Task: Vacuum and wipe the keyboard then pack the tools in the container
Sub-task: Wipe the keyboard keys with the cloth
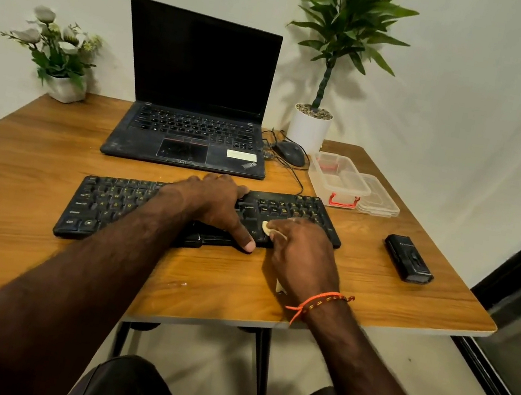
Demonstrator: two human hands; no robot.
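One black plastic keyboard [159, 211] with pale key legends lies flat across the middle of the wood-grain laminate surface [36, 140], long side toward the person. The left hand [216, 205] rests palm-down on the keys, fingers spread and fairly straight, thumb reaching the near edge. The right hand [298, 249], just at 3 o'clock of the left, curls its fingers round a small cream-coloured wipe [268, 229], soft-looking, pressed to the keys; most of it is hidden under the fingers. An orange thread bracelet [317, 303] circles the right wrist.

At 1 o'clock from the keyboard: one clear plastic rectangular container [339, 176] with red clips, open, and its clear lid [380, 199] lying flat, touching its right side. At 3 o'clock, well apart: one black boxy handheld vacuum [408, 258], matte.

At 12 o'clock: one open black laptop [193, 95], dusty palm-rest, dark screen; one black corded mouse [289, 153] beside it. Two potted plants: white flowers [58, 50] at 10 o'clock, tall leafy stem in a white cylindrical pot [309, 129] at 1 o'clock.
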